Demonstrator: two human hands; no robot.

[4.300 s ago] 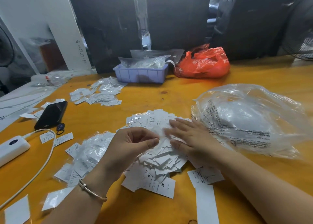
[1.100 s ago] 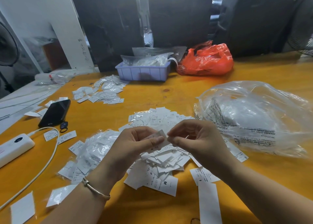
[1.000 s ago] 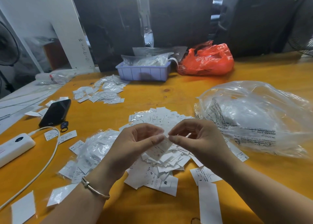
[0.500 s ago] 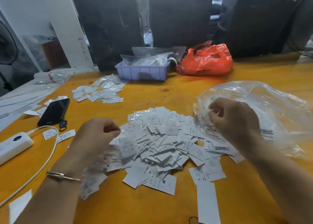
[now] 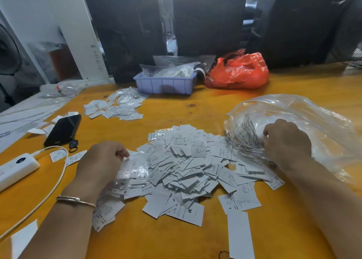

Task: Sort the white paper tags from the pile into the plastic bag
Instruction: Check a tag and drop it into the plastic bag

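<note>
A wide pile of white paper tags (image 5: 188, 166) lies spread on the orange table. To its right lies the big clear plastic bag (image 5: 305, 119), its printed, crumpled mouth facing the pile. My right hand (image 5: 286, 143) is at that mouth with its fingers curled into the film; whether a tag is between them is hidden. At the pile's left edge my left hand (image 5: 101, 160) rests with fingers and thumb curled on a small clear wrapper (image 5: 130, 161), over a heap of similar wrappers.
A black phone (image 5: 63, 129) and a white power bank (image 5: 16, 166) with its cable lie at the left. Farther back are another heap of tags (image 5: 115, 108), a lilac tray (image 5: 165, 83) and a red bag (image 5: 238, 72). Loose tags lie near the front edge.
Both hands were together over the pile, pulling a tag between them. They have since parted: the right hand went right to the bag's mouth, the left went left onto the wrappers.
</note>
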